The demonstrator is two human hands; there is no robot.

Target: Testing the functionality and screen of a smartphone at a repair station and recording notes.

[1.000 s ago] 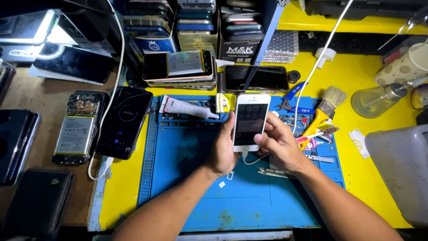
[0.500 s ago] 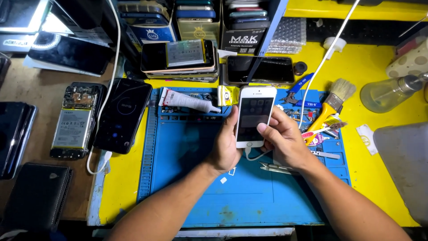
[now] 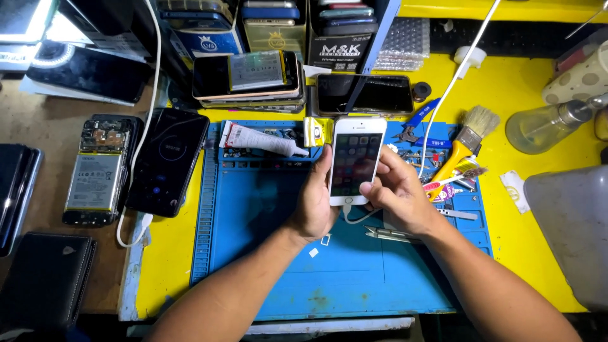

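A white smartphone (image 3: 356, 159) with a lit screen is held upright over the blue work mat (image 3: 266, 253). My left hand (image 3: 315, 202) grips its left edge. My right hand (image 3: 396, 193) holds its right side, the thumb near the bottom of the screen. A white cable (image 3: 358, 217) is plugged into the phone's lower end and loops under my hands.
A white glue tube (image 3: 263, 140) and tweezers (image 3: 389, 234) lie on the mat. A brush (image 3: 467, 142), a glass bottle (image 3: 548, 126), a black phone (image 3: 168, 161), an opened phone showing its battery (image 3: 96, 171) and stacked phones (image 3: 250, 79) surround it. A grey bin (image 3: 570, 234) stands at right.
Both hands and the white phone have stayed together over the mat; the view has shifted slightly, and my right thumb has moved on the lower screen.
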